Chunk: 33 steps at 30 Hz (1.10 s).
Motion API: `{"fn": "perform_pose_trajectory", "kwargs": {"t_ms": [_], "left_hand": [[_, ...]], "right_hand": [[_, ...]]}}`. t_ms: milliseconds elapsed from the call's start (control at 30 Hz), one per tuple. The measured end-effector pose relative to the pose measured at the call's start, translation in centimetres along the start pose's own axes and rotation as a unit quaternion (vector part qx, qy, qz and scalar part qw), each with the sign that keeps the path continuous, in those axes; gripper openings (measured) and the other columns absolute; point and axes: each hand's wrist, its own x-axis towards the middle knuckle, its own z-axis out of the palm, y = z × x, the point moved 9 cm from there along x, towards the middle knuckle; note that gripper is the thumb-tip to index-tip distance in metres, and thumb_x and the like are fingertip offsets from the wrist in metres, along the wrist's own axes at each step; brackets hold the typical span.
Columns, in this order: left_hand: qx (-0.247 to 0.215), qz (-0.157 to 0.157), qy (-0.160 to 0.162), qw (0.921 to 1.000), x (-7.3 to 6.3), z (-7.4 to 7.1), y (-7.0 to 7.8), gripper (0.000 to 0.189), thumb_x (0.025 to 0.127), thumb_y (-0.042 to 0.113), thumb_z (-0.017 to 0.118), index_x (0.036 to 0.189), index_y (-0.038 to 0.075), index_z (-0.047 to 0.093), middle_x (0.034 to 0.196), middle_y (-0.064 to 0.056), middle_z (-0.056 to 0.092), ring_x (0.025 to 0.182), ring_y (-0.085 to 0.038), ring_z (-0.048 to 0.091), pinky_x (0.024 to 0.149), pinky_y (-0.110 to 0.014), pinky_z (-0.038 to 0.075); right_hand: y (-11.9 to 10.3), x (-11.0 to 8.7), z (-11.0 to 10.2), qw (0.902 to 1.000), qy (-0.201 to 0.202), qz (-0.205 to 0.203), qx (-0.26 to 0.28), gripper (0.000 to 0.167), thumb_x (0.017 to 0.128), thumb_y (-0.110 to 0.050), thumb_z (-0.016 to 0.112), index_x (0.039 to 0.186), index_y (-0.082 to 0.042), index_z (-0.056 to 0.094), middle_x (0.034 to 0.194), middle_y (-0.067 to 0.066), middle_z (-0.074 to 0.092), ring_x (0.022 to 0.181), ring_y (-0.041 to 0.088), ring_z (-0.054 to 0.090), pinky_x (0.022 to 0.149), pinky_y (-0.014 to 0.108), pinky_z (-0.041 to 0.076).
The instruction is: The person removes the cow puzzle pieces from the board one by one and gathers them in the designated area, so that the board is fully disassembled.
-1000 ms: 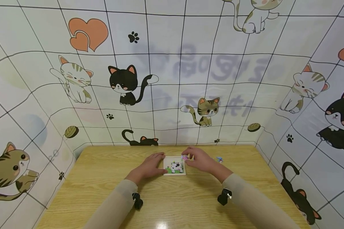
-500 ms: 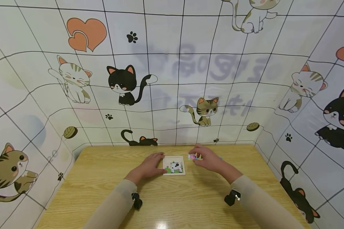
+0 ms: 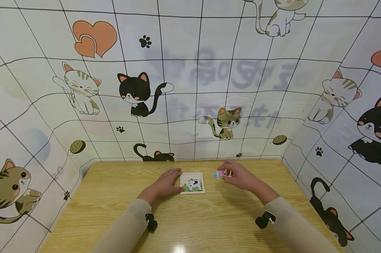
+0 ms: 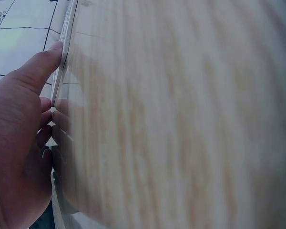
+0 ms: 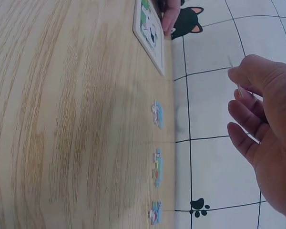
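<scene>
Head view: wood-grain table (image 3: 190,225), w/ a pale wall (image 3: 184,42) beyond its far edge, printed w/ grid lines, cartoon cats (image 3: 135,88), paw prints (image 3: 145,41) & orange hearts (image 3: 96,39). Two arms in beige sleeves (image 3: 124,225) reach in from the near side, a small black camera (image 3: 151,222) on each wrist. On the far part of the table, abt mid-width, lies a small flat puzzle board (image 3: 190,176) w/ a pale rim; its near part shows a black-&-white cow (image 3: 195,184) on green, its far part is mostly white. L hand (image 3: 163,183) rests at the board's L edge, thumb & fingers spread fairly wide, thumb by the near corner, fingertips by the far one. R hand (image 3: 239,177) is to the R, apart from the board, fingers narrow, holding a small pinkish piece (image 3: 221,173). L wrist view: L hand from the side, thumb stretched out, tip at a thin pale edge (image 4: 63,67); can't tell if the bent fingers below touch the tabletop. Blurry wood grain fills the rest. R wrist view: R hand pinches its piece, seen edge-on as a thin sliver, above the table; other fingers loosely bent. R of the board, three loose pieces lie flat in a row: first piece (image 5: 157,114), middle piece (image 5: 157,168), end piece (image 5: 155,213); their pics are too small to make out.
</scene>
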Motion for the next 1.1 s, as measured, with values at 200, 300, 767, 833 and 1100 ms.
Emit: {"fn": "perform_pose_trajectory", "kwargs": {"t_ms": [200,300,767,833,1100], "left_hand": [[-0.001,-0.005,0.002,1.0000,-0.1,-0.1,0.1,0.087,0.100,0.059,0.077,0.166,0.009,0.049,0.177,-0.008,0.038,0.164,-0.037,0.031,0.131,-0.063,0.027],[-0.001,-0.007,0.003,1.0000,-0.1,-0.1,0.1,0.087,0.100,0.058,0.078,0.166,0.009,0.049,0.177,-0.008,0.038,0.164,-0.037,0.031,0.130,-0.063,0.028],[-0.003,-0.005,0.002,1.0000,-0.1,0.0,0.0,0.088,0.100,0.059,0.077,0.166,0.009,0.048,0.177,-0.008,0.037,0.165,-0.036,0.030,0.131,-0.062,0.027],[-0.005,-0.004,0.001,1.0000,-0.1,0.0,0.1,0.088,0.100,0.059,0.077,0.166,0.009,0.048,0.177,-0.008,0.037,0.165,-0.036,0.030,0.131,-0.062,0.027],[-0.014,-0.005,0.002,0.9999,-0.1,-0.1,0.0,0.088,0.100,0.059,0.078,0.166,0.008,0.049,0.177,-0.008,0.037,0.164,-0.038,0.031,0.130,-0.064,0.027]], "right_hand": [[0.6,-0.5,-0.3,1.0000,-0.007,-0.001,0.000,0.031,0.104,-0.007,0.076,0.135,-0.005,0.074,0.125,0.005,0.066,0.094,0.019,0.061,0.077,0.034,0.056],[0.9,-0.6,-0.4,1.0000,-0.006,0.001,0.000,0.030,0.104,-0.008,0.077,0.134,-0.006,0.074,0.124,0.003,0.066,0.094,0.019,0.061,0.077,0.033,0.056],[1.4,-0.6,0.9,0.9999,-0.005,0.003,0.012,0.028,0.103,-0.004,0.077,0.131,-0.005,0.077,0.118,0.004,0.064,0.096,0.019,0.062,0.077,0.033,0.054],[1.5,-0.6,1.5,1.0000,-0.002,-0.001,0.006,0.027,0.103,-0.004,0.078,0.130,-0.004,0.078,0.116,0.004,0.064,0.094,0.015,0.061,0.076,0.032,0.054],[2.8,-0.7,3.9,1.0000,-0.005,0.004,0.007,0.027,0.102,-0.004,0.078,0.129,-0.003,0.079,0.113,0.005,0.067,0.093,0.014,0.064,0.073,0.029,0.056]]}}
